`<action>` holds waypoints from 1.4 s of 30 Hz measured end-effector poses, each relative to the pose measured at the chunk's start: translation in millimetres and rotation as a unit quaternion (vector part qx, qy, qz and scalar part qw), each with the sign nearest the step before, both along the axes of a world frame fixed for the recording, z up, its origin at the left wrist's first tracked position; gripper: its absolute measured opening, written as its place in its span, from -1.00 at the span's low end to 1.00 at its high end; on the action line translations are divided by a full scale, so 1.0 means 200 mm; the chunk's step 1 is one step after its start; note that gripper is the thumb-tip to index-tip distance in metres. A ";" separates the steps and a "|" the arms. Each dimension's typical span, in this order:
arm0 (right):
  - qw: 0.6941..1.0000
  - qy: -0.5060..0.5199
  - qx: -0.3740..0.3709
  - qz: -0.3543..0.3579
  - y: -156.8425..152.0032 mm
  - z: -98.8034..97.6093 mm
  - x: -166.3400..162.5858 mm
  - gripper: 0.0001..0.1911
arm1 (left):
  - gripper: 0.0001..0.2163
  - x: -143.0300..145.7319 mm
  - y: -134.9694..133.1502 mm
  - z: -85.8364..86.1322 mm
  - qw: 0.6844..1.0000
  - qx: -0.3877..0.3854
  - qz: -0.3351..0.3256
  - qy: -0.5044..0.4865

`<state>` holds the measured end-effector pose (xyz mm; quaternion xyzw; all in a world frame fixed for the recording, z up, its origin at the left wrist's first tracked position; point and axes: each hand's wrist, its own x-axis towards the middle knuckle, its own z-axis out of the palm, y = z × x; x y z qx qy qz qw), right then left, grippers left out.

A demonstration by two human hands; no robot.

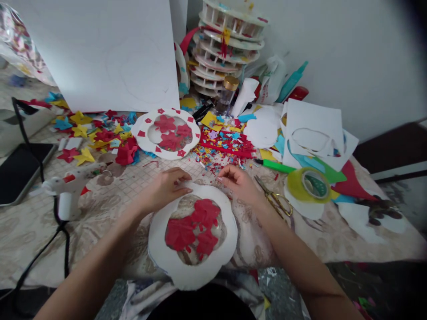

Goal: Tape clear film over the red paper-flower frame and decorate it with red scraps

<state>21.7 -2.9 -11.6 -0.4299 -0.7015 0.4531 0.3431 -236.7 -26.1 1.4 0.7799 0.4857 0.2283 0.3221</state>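
Note:
In front of me lies a scalloped white frame (193, 275) with a see-through middle, on which red paper flowers (180, 233) sit. My left hand (170, 186) is at the frame's far left edge, its thumb on the rim and its curled fingers just beyond the edge. Past the frame's far right edge, my right hand (239, 182) hovers close to small paper scraps with thumb and forefinger pinched together. Whatever is between those fingertips is too small to make out. Farther back lies a similar oval frame (143, 138) with red squares and flowers on it.
At left are a hot glue gun (68, 191) with a black cord and a phone (25, 171). Gold-handled scissors (275, 198), yellow tape (308, 186) and a green marker (276, 166) lie right. Paper scraps (227, 142) and a tiered white stand (227, 49) are behind.

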 end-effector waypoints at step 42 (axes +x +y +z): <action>0.998 0.053 -0.040 0.006 -0.10 0.02 -0.07 -0.87 | -0.89 0.29 0.02 -0.06 0.951 -0.120 0.020 -0.283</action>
